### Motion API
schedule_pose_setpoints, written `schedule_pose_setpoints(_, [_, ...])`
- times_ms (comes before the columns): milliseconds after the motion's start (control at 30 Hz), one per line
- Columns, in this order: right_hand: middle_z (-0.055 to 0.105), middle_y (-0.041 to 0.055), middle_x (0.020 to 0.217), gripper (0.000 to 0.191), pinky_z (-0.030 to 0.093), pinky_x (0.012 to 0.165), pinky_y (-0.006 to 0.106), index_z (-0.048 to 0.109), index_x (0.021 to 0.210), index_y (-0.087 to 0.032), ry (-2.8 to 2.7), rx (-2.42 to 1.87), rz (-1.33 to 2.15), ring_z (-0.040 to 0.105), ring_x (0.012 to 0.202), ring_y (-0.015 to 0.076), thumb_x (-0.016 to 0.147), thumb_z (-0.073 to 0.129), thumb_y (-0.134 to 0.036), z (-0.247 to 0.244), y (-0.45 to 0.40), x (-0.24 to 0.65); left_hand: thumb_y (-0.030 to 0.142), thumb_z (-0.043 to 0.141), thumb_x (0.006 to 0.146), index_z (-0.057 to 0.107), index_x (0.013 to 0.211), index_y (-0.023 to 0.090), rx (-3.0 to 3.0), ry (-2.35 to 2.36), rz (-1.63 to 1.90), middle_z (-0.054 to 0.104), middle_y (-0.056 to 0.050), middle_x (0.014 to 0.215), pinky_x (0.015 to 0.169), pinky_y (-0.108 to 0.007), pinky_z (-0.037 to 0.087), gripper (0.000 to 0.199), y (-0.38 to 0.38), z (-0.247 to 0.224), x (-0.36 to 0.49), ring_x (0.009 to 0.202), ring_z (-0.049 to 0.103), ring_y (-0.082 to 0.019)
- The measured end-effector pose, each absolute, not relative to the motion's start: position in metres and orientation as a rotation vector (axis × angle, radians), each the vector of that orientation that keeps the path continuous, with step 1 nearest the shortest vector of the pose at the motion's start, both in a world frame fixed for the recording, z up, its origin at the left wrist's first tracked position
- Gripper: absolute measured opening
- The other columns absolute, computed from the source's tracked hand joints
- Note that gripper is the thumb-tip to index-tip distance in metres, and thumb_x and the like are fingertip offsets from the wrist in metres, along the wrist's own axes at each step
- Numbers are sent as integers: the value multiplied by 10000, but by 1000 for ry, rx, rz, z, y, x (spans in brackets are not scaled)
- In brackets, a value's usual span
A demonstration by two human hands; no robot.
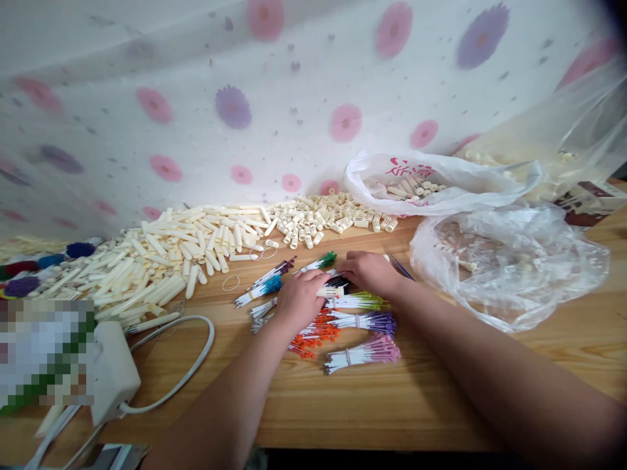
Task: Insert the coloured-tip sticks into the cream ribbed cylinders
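Observation:
My left hand (300,301) is closed around a slotted cream pen barrel part (332,292), which pokes out past the fingers. Beside it, my right hand (371,271) has its fingers bent down at the black-tipped pen refills (337,282); what its fingertips pinch is hidden. Around both hands lie bundles of thin white pen refills with coloured ends: green (321,262), blue (269,286), yellow-green (365,301), purple (375,322) and pink (372,352). Orange refills (313,336) lie loosely spread below my left hand.
Cream pen tubes (186,238) are heaped at the back left, with short slotted parts (313,222) next to them. A white bag (465,186) holding pen parts and a clear plastic bag (514,261) stand at right. A white power strip (115,372) and its cable occupy the left.

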State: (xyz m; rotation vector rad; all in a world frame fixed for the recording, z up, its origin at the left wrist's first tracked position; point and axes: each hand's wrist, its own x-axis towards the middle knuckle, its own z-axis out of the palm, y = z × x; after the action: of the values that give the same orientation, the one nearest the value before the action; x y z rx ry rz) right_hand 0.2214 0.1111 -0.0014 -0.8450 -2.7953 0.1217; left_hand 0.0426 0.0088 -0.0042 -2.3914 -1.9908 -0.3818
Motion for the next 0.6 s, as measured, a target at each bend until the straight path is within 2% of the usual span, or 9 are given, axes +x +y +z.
schedule_pose_setpoints(233, [616,28,818,244,247,539,253,683,810,-218,-2766,-785,101,534,668,118,895,458,-263,-3,112,218,79,538,727,608,1149,216,-2393,-1944,-351,600,-29,1201,960,-398,449,449,10,-2,43,1056,545,-237])
schedule_pose_setpoints(367, [625,48,814,206,282,570,250,677,851,-192,-2717,-833,79,539,701,136,873,474,-216,4,116,233,68,548,722,614,1135,222,-2401,-1939,-394,609,-31,1194,953,-409,453,446,10,-5,41,1056,550,-242])
schedule_pose_setpoints(467, [628,54,781,194,330,621,249,672,843,-171,-2663,-822,111,550,729,150,862,480,-192,15,117,249,52,567,706,627,1115,233,-2417,-1938,-516,619,-28,1177,955,-407,453,451,10,-9,38,1067,553,-236])
schedule_pose_setpoints(600, [624,63,772,200,373,655,253,654,811,-150,-2592,-708,216,552,730,153,859,461,-169,30,110,259,56,576,716,664,1017,199,-2376,-1941,-874,651,-42,1054,915,-360,483,345,8,-7,36,1008,589,-198])
